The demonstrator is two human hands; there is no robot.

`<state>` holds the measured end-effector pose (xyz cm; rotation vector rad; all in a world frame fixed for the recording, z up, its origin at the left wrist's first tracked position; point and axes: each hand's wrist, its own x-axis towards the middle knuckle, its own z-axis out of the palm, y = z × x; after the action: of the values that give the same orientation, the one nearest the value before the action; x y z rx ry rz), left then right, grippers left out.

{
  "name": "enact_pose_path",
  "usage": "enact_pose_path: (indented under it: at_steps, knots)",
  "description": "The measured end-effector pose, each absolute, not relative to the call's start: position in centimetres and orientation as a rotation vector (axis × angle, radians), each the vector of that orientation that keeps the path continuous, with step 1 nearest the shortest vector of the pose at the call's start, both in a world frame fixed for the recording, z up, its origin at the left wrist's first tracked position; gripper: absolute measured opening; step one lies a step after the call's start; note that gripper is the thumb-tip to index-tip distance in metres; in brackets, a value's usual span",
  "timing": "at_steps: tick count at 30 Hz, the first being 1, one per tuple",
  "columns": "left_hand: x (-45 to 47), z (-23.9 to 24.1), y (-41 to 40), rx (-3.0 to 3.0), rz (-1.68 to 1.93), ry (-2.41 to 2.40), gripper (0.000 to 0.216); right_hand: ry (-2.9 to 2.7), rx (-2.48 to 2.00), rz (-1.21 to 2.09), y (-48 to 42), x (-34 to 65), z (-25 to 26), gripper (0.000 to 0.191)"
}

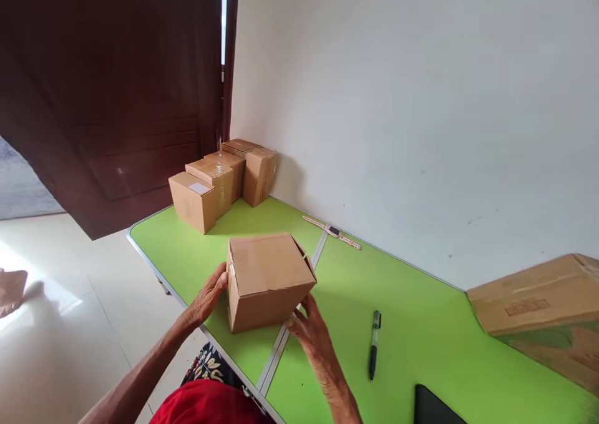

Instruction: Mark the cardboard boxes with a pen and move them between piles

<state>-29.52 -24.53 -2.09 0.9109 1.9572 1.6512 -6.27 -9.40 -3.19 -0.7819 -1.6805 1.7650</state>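
Observation:
A brown cardboard box (271,271) sits between my two hands near the front edge of the green table, its right side tilted up a little. My left hand (210,294) presses against its left side, where clear tape shows at the edge. On the lower right, my right hand (309,327) grips the box from below, with some fingertips hidden behind it. A flap at the box's right end stands slightly apart, leaving a small gap.
Several closed cardboard boxes (194,202) stand in a row at the table's far left corner. A pink-strapped watch (333,231) lies by the wall. Rightward are a marker pen (375,346), a black flat object (435,406) and a larger carton (538,311). A metal seam (274,361) crosses the table (412,293).

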Motion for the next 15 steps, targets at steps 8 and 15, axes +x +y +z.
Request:
enact_pose_path:
  at_steps: [8, 15]
  knots:
    - [-27.7, -0.6, -24.9, 0.918, 1.476, 1.998, 0.102, -1.589, -0.806, 1.735, -12.5, -6.8, -0.8, 0.081]
    - [-22.9, 3.4, -25.9, 1.133, 1.386, 1.768, 0.091, -1.630, -0.857, 1.567, -11.0, -2.6, -1.1, 0.069]
